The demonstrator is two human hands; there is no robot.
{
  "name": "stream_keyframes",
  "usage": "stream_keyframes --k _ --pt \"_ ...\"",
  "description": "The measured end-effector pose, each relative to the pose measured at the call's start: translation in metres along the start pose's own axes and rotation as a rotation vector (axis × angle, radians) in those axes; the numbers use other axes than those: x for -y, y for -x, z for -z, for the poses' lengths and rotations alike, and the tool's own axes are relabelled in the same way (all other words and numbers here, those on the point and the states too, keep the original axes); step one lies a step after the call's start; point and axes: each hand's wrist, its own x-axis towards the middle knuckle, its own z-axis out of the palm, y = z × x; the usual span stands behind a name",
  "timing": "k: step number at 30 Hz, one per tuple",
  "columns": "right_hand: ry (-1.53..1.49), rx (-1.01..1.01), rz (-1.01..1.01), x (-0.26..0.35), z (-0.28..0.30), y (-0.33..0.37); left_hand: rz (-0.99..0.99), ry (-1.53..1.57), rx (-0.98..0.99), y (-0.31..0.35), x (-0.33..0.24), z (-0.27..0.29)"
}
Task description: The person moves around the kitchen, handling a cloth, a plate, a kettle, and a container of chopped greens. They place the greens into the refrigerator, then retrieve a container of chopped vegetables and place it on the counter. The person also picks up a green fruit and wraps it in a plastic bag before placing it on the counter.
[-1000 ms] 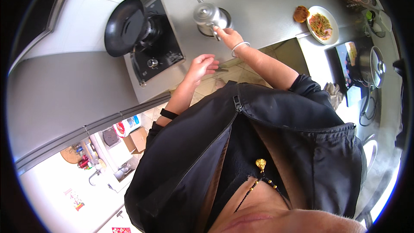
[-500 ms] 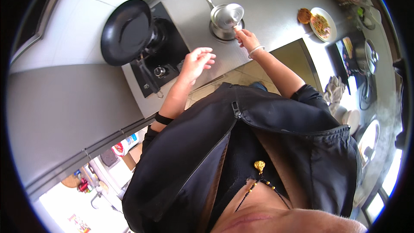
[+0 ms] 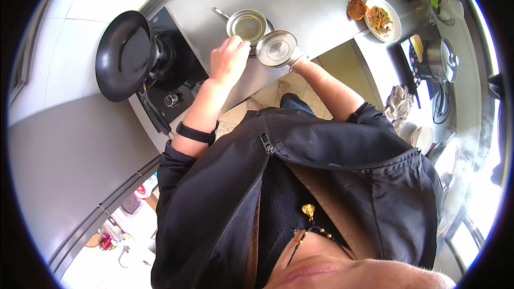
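A steel pot (image 3: 230, 27) with a spout at its far left stands uncovered on the steel counter, and a yellowish round inside shows in it. My right hand (image 3: 301, 65) holds a round steel lid (image 3: 277, 48) tilted beside the pot, at its near right; the lid hides most of the fingers. At the pot's near edge is my left hand (image 3: 227, 60), palm down, its fingers bent and drawn together by the rim. What those fingers grip, if anything, is hidden behind the hand.
Left of the pot, a black wok (image 3: 120, 56) sits on a black gas hob (image 3: 176, 61). A white plate of food (image 3: 381, 20) and a browned round piece of food (image 3: 357, 9) are at the right. Farther right are a lidded steel pot (image 3: 441, 59) and a grey cloth (image 3: 399, 106).
The lid has come off the pot toward me in my right hand. My left hand has moved up to the pot's near edge, its fingers closing. The view has shifted a little.
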Motion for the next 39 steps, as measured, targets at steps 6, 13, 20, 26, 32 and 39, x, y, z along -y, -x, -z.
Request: stream_keyframes --k 6,13,20,26,32,39 --pt "0.073 0.057 0.08 -0.01 0.002 -0.011 -0.146 -0.213 0.174 -0.014 0.0 -0.011" --pt "0.246 -0.051 0.102 -0.002 0.001 -0.01 -0.212 -0.375 0.138 -0.03 -0.007 0.008" --pt "0.151 -0.105 0.189 0.002 0.004 -0.004 0.345 0.231 -0.055 -0.052 0.02 0.049" --pt "0.055 0.127 0.122 -0.006 0.012 0.013 0.872 0.812 -0.16 -0.038 0.028 0.058" --pt "-0.439 0.227 -0.109 -0.037 0.003 0.023 0.921 1.112 -0.324 -0.021 0.024 0.069" --pt "-0.801 0.382 -0.209 -0.004 0.034 0.043 0.865 1.194 -0.368 -0.014 0.018 0.071"
